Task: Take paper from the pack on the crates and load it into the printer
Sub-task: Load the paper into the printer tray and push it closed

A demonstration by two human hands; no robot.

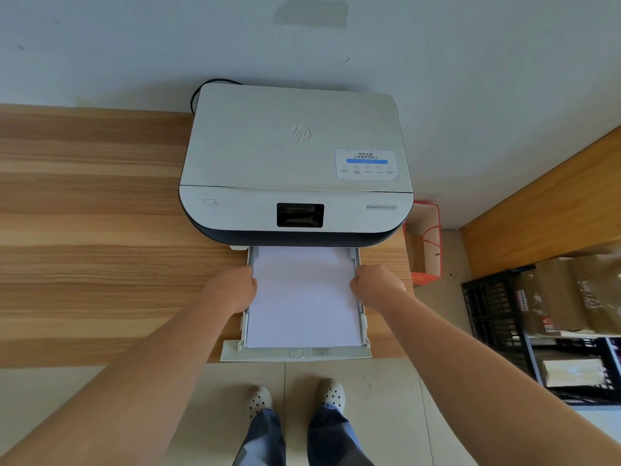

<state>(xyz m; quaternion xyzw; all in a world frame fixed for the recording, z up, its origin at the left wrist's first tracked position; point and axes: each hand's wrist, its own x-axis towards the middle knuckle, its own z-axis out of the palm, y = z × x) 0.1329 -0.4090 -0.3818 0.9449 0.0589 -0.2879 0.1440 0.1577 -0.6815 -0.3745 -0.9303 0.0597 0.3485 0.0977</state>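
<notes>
A white printer [295, 156] stands on the wooden table against the wall. Its paper tray [295, 354] is pulled out toward me over the table's front edge. A stack of white paper [304, 297] lies flat in the tray. My left hand [233, 289] is curled against the left edge of the stack and tray. On the opposite edge, my right hand [376, 284] is curled the same way. Whether the fingers pinch the paper or the tray's side guides is hidden. The paper pack on the crates is not clearly seen.
The wooden table [94, 230] stretches to the left. An orange-trimmed paper bag [425, 243] stands on the floor right of the table. Black crates [497, 314] with cardboard boxes [551, 294] sit at the right. My feet [295, 398] stand on the tiled floor below the tray.
</notes>
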